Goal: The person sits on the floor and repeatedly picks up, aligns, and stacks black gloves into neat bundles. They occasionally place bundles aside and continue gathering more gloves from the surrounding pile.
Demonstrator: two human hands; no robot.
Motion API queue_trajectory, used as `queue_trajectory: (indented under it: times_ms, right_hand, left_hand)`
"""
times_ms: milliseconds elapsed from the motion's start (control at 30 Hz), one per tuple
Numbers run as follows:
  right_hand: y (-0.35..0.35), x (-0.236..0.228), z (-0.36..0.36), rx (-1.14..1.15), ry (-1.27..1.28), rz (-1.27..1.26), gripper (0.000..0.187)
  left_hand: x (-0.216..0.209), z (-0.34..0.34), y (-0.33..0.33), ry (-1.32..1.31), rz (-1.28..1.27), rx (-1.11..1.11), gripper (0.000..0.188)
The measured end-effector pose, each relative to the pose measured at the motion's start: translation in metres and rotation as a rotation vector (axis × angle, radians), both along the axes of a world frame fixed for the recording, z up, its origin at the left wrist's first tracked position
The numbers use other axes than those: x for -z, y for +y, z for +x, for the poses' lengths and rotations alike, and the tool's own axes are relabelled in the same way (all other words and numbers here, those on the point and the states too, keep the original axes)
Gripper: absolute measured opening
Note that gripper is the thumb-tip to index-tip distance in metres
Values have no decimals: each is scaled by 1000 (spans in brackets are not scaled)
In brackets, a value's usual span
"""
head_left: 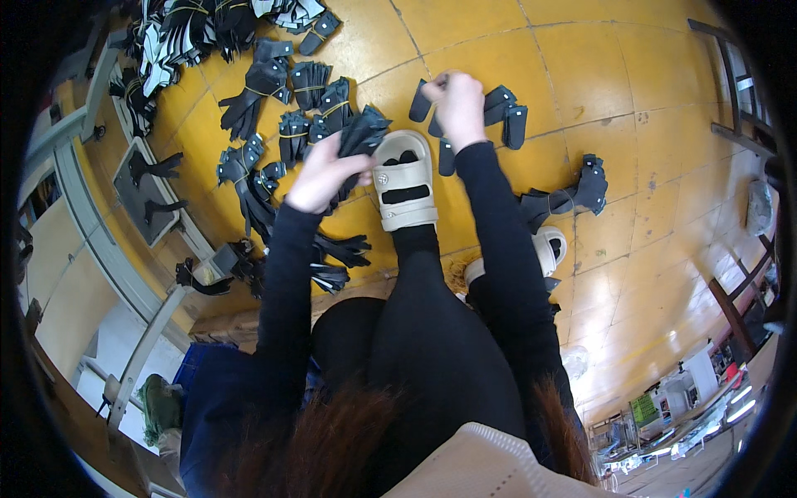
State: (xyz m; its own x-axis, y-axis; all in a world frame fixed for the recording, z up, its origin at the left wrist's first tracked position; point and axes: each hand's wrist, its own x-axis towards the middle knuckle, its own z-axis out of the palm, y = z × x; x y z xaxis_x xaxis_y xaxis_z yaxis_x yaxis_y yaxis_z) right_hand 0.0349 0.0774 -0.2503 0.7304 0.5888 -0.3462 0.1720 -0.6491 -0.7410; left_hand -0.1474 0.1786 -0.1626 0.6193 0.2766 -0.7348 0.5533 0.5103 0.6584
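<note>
My left hand (322, 176) grips a thick stack of black cut pieces (359, 137) just left of my beige sandal (404, 181). My right hand (456, 105) reaches further out over the yellow tiled floor (581, 75) and pinches one black piece from a small loose group of black pieces (505, 112) lying there. Both arms wear black sleeves. My other foot, in a matching sandal (548, 249), is partly hidden behind my right forearm.
Several bundles of black pieces tied with yellow bands (311, 108) lie to the left, more are piled at the top left (178, 37). Another bundle (573, 195) lies to the right. A grey metal table frame (100, 241) stands at left; a chair frame (739, 91) at right.
</note>
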Motion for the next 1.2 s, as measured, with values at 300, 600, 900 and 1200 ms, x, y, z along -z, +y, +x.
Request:
queue_trajectory:
  times_ms: [300, 600, 900, 1200]
  right_hand:
    - [-16, -28, 13, 434, 1085, 725, 40]
    - [-52, -118, -19, 401, 998, 764, 36]
    - [-58, -124, -14, 485, 803, 756, 35]
    - [-67, -123, -15, 361, 371, 548, 22]
  left_hand:
    - [-9, 20, -2, -409, -344, -287, 70]
    - [-1, 61, -34, -327, -233, -373, 44]
    - [-9, 67, -29, -408, -393, -327, 39]
    - [-19, 76, -33, -289, -137, -118, 33]
